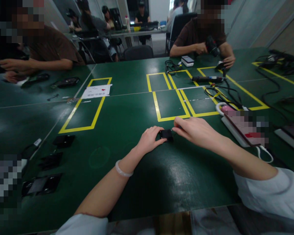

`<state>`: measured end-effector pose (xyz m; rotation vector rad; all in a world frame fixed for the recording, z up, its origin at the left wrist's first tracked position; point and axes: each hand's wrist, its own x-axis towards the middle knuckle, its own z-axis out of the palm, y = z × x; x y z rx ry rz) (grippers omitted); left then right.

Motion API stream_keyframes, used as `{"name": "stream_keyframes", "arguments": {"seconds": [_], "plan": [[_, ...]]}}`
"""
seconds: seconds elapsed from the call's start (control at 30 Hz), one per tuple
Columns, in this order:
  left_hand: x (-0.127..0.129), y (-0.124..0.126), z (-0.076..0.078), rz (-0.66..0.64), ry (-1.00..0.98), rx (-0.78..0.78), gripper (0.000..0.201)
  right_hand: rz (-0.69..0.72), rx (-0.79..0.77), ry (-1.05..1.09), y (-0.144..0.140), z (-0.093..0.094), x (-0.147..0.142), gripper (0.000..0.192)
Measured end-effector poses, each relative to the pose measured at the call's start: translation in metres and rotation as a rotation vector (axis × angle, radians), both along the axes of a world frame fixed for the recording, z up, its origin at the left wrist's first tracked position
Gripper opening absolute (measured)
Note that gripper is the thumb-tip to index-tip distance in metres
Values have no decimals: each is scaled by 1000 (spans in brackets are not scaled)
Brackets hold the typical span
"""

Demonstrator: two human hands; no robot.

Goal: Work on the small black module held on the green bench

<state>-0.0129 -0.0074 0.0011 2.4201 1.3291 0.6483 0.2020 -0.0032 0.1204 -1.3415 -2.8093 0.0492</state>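
Observation:
A small black block-shaped part [167, 135] rests on the green table, its exact kind not clear. My left hand [150, 139] is closed on its left side, thumb in front and fingers behind. Just right of the part, my right hand [194, 130] is closed in a pinch, with the fingertips by the part's upper right corner. Something thin and dark seems to lie between those fingertips, too small to name.
Yellow tape rectangles [173, 118] mark the green table [127, 114]. Several black parts [49, 160] lie at left, near a printed paper [97, 91]. A phone-like device [244, 127], cables and a black pen-shaped tool [207, 79] are at right. A co-worker [200, 36] opposite holds a power tool [212, 46].

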Motion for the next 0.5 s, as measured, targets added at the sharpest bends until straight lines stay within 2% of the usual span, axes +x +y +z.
{"name": "stream_keyframes", "arguments": {"seconds": [0.23, 0.5], "plan": [[0, -1, 2, -3, -5, -9, 36, 31, -24, 87, -1, -2, 3, 14], [0, -1, 0, 4, -9, -7, 36, 0, -21, 22, 0, -1, 1, 18]]}}
